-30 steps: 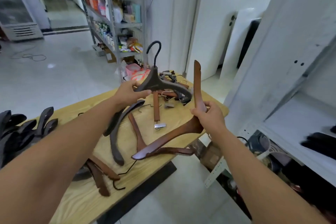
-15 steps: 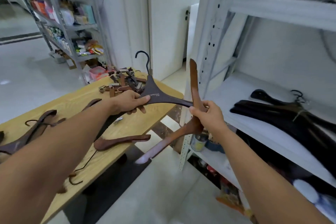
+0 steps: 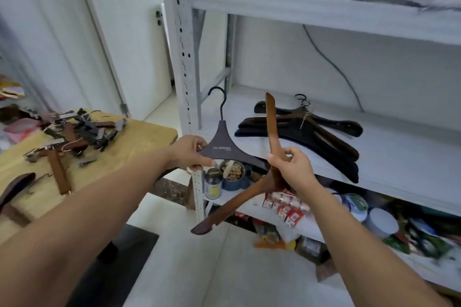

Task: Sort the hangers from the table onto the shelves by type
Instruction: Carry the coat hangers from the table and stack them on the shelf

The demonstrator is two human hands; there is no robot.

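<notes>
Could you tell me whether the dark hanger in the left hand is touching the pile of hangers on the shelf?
Apart. The head view shows the dark hanger held up in the left hand, white shelf showing between it and the pile of hangers.

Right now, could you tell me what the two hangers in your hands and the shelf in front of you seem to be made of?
The dark hanger in the left hand looks like matte grey-brown plastic or painted wood, with pale printed lettering and a thin black metal hook. The brown hanger in the right hand looks like varnished wood: reddish, glossy, with a notched lower arm. The shelf looks like white-painted metal, given its perforated upright.
</notes>
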